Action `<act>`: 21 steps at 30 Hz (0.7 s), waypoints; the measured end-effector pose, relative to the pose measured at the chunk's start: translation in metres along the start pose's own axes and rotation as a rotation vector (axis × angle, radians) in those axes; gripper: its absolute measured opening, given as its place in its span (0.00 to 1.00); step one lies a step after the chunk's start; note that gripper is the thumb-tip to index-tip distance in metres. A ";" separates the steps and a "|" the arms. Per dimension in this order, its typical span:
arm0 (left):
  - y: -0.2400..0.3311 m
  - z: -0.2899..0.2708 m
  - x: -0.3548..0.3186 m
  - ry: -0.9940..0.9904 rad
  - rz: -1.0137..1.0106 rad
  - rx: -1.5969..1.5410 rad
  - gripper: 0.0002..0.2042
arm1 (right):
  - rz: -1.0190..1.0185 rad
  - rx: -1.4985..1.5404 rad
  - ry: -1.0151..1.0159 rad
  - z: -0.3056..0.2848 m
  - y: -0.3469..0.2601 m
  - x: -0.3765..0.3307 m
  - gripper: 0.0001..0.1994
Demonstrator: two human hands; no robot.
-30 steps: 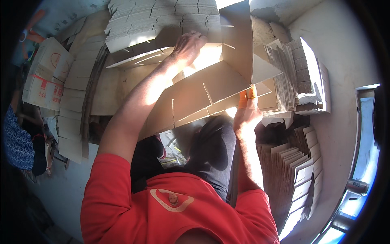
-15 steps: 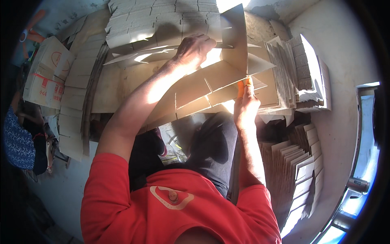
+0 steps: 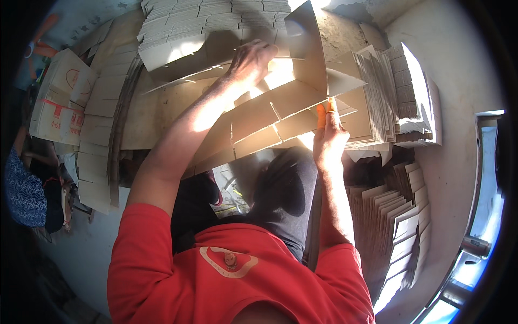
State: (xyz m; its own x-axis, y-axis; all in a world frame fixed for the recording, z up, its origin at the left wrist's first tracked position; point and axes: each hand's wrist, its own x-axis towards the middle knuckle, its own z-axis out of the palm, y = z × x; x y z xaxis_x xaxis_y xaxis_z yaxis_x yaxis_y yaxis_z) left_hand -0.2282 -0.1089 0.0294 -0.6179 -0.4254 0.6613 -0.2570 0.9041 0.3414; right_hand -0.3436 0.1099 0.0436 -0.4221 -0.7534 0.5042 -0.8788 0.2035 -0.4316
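Slotted cardboard divider strips, partly crossed together, are between my two hands over the table's near side. The long near strip (image 3: 253,121) slants from lower left up to the right and shows several slits. At its right end an upright cardboard piece (image 3: 314,46) crosses it. My right hand (image 3: 330,141), with orange covers (image 3: 326,112) on its fingertips, pinches the strips at this crossing. Farther off, my left hand (image 3: 251,63) has its fingers curled over the edge of the far strip (image 3: 197,75); its fingertips are partly hidden.
A tall stack of cardboard strips (image 3: 216,24) stands at the back. More stacks lean on the table's right (image 3: 372,97) and left (image 3: 105,100), beside a printed carton (image 3: 56,119). Lower right, fanned cardboard pieces (image 3: 388,216) stand near the wall. At far left is patterned blue cloth (image 3: 26,186).
My left hand has shifted slightly left and away from me, and the far strip has moved a little with it. The upright piece has turned slightly. My right hand keeps its pinch, almost still.
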 end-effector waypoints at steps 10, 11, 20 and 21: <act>0.036 -0.011 0.008 -0.171 -0.028 -0.087 0.05 | 0.038 -0.124 -0.135 0.020 0.024 -0.001 0.15; 0.031 -0.016 0.013 -0.243 -0.100 -0.114 0.07 | 0.029 -0.116 -0.093 0.019 0.023 -0.003 0.16; -0.033 -0.045 0.071 -0.517 -0.405 0.262 0.26 | -0.068 -0.040 0.007 0.019 0.023 -0.013 0.22; -0.050 -0.029 0.065 -0.576 -0.362 0.364 0.28 | -0.133 -0.006 0.121 0.025 0.023 -0.011 0.22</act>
State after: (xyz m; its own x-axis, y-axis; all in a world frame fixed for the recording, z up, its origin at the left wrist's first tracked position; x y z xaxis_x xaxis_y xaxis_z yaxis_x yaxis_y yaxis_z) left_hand -0.2345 -0.1832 0.0746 -0.7123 -0.6989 0.0644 -0.6835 0.7116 0.1628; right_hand -0.3535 0.1072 0.0100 -0.3250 -0.6933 0.6432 -0.9300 0.1108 -0.3506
